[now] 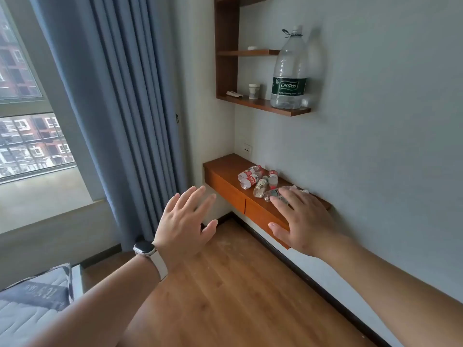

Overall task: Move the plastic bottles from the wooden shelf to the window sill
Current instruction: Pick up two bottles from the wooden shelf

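Note:
Several small plastic bottles [255, 180] with red labels lie on their sides on the low wooden shelf [225, 182] fixed to the right wall. One clear bottle [274, 194] lies nearest me, partly hidden behind my right hand [300, 219], which is stretched out with straight spread fingers in front of the shelf. My left hand [185, 221], with a watch on its wrist, is raised with fingers spread and holds nothing, left of the shelf. The pale window sill [45, 196] lies at the left under the window.
A large Cestbon water bottle [289, 71] stands on the upper wall shelf [263, 105] beside a cup and a small remote. A blue curtain [120, 108] hangs between window and shelves. A bed corner [35, 296] is at the lower left, over wooden floor.

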